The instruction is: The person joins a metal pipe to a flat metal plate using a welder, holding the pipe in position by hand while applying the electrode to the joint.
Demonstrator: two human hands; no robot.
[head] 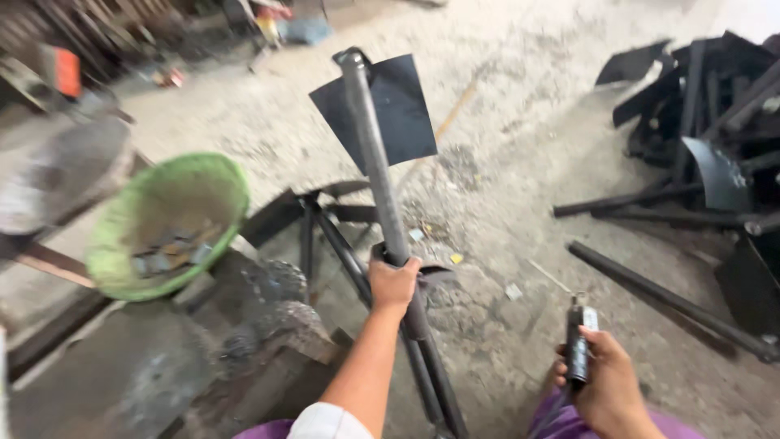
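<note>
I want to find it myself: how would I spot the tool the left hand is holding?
Start at the round green basket on the left and look right, to the middle of the dusty floor. The left hand grips a long grey metal hoe pointing away. Unlike the rods beside it, its far end carries a flat dark blade.

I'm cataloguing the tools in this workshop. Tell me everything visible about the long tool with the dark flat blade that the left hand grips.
The long dark metal tool with a flat blade is a grey, round steel shaft with a thin, black, roughly four-sided plate fixed near its far end. It slants away from the person over the dusty concrete floor, blade raised. The left hand wraps the shaft low down. Below the grip, similar dark rods run alongside it; whether they touch is unclear.
</note>
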